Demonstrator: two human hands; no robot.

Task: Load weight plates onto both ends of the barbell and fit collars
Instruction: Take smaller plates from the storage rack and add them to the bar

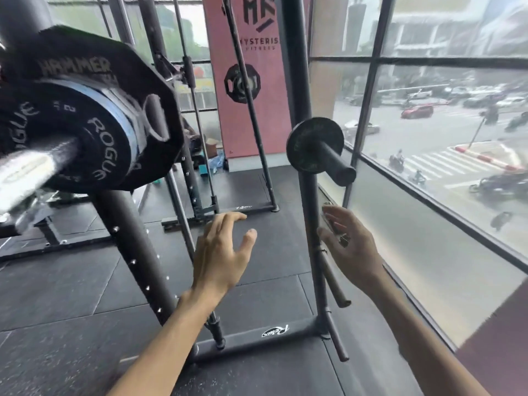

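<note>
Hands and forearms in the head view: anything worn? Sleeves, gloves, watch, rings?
Nothing worn shows. The left hand and right hand have no gloves. The left forearm and right forearm are uncovered down to the frame edge: no sleeves, watch or wristbands. No rings on the left fingers; the right fingers are motion-blurred, so I cannot tell there.

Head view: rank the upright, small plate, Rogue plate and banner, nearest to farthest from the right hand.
1. upright: just left of the right hand.
2. small plate: on the peg, above the hand.
3. Rogue plate: on the barbell, upper left, near the camera.
4. banner: far back, centre.
</note>
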